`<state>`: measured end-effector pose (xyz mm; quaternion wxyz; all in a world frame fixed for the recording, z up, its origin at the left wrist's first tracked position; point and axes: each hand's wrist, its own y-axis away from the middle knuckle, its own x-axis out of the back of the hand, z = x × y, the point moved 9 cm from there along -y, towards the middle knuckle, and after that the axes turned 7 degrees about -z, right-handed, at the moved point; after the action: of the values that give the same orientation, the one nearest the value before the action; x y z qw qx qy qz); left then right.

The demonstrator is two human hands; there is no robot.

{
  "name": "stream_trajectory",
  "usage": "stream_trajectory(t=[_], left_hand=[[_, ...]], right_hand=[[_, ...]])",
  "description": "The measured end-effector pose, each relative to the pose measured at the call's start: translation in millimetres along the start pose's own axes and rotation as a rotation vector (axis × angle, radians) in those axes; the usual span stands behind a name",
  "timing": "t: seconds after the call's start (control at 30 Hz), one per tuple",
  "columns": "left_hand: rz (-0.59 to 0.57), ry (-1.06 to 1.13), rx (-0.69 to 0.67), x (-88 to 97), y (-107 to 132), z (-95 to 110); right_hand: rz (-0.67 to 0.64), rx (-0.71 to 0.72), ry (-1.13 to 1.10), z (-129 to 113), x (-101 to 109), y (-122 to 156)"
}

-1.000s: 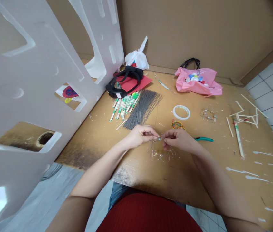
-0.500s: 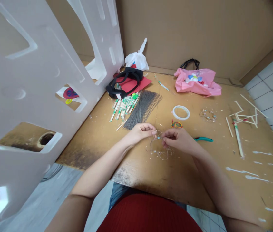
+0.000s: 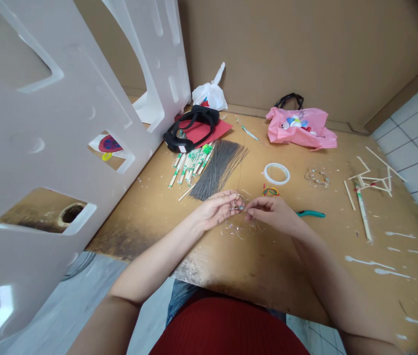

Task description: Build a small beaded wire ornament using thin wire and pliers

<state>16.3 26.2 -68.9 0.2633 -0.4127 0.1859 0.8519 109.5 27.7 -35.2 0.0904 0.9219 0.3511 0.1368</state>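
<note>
Both hands meet over the front middle of the table [image 3: 209, 256]. Between them is a thin, looped wire piece [image 3: 235, 228] with small pale beads. My left hand [image 3: 218, 208], palm turned partly up, pinches a part of its wire. My right hand [image 3: 270, 213] has its fingertips closed at the piece's right side, close to a bluish bead [image 3: 241, 207]; exactly which strand it grips is too fine to make out. Just behind the right hand lie colourful rubber bands [image 3: 270, 191]. A teal-handled tool [image 3: 311, 213] lies right of that hand, its other end hidden.
Dark wires [image 3: 218, 170] and paper-wrapped chopsticks [image 3: 190, 165] lie behind my left hand, by a black headset [image 3: 190, 128]. Farther right are a tape roll [image 3: 277, 173], another beaded wire loop [image 3: 317, 178], a pink bag [image 3: 301, 130] and a stick frame [image 3: 373, 182]. A white plastic panel [image 3: 60, 123] stands left.
My left hand has turned its palm more upward, and the beaded wire has shifted and bunched closer to the left fingers. The right hand has moved slightly left.
</note>
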Motion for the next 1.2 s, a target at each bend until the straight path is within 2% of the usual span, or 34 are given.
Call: stream_trajectory(t=[0.17,0.3,0.53,0.8,1.0,1.1,1.2], left_hand=[[-0.014,0.024,-0.053,-0.4,-0.5,3.9],[0.002,0.036,-0.039,1.1,-0.8,4.5],[0.056,-0.031,-0.016,4.7,-0.2,3.3],[0.023,-0.118,-0.091,-3.2,1.7,12.1],[0.025,-0.149,-0.069,-3.7,2.4,11.3],[0.030,-0.150,-0.063,-2.1,2.4,10.4],[0.022,-0.136,-0.067,-1.6,2.2,10.6]], right_hand=[[-0.026,0.023,0.013,-3.9,0.4,-0.9],[0.005,0.012,0.036,-2.2,1.5,-2.3],[-0.012,0.005,0.074,4.1,-1.6,-2.4],[-0.012,-0.010,0.027,1.2,-5.3,0.1],[0.018,-0.008,0.093,-1.9,-4.9,4.5],[0.092,-0.035,0.127,-0.2,7.6,14.9],[0.223,-0.071,0.277,10.2,39.2,37.2]])
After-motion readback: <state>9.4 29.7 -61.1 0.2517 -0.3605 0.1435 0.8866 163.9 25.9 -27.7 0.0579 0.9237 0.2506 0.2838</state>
